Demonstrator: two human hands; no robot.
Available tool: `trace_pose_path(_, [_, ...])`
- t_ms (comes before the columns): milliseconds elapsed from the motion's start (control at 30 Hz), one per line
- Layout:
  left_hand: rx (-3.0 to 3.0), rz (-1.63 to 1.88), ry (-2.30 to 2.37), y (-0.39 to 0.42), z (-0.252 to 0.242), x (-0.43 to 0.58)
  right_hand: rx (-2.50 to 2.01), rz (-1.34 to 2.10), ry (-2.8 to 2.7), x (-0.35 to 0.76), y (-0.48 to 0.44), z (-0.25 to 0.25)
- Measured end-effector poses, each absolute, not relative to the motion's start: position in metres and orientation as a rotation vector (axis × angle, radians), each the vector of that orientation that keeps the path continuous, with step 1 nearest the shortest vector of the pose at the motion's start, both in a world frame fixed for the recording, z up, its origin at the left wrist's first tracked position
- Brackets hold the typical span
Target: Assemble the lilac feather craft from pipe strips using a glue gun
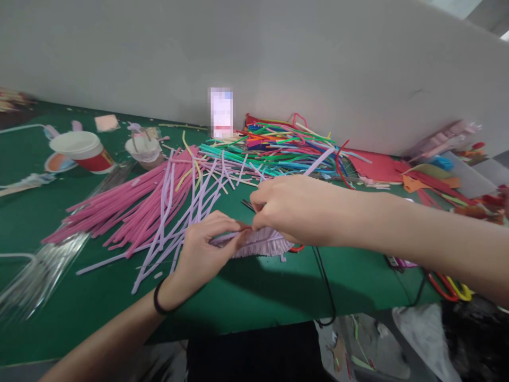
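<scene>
A lavender pleated strip [264,245] with a ruffled lower edge is held just above the green table. My left hand [209,241] pinches its left end between thumb and fingers, where a thin lavender stem runs along the top edge. Closed and bent over the strip's upper side, my right hand [294,207] hides what is between its fingertips. A lavender pipe cleaner [321,161] sticks out up and right from behind that hand. Loose lavender pipe cleaners [199,196] lie fanned out beyond my left hand, beside a thick bundle of pink pipe cleaners [119,204].
Many-coloured pipe cleaners [286,143] are heaped by the wall near a lit phone [221,112]. A paper cup [85,151] and a small tub [143,151] stand at left. Red sheets [377,170] lie at right. Scissors [445,286] rest near the front edge.
</scene>
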State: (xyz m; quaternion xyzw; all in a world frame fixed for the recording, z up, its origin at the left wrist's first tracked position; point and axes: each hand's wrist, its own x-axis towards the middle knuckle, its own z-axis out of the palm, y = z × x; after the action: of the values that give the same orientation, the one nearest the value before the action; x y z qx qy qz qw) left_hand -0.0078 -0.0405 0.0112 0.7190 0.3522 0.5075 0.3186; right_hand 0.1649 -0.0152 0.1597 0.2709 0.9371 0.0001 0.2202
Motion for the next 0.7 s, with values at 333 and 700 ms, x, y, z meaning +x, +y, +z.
trace_pose_path(333, [1.892,1.317,0.959,-0.041,0.014,-0.006,0.899,0.059,2.613,0.178,-0.011,0.171])
trace_pose_path(700, [1.899,1.272,0.949,-0.039,0.014,-0.008,0.806,0.067,2.537,0.164,-0.014,0.175])
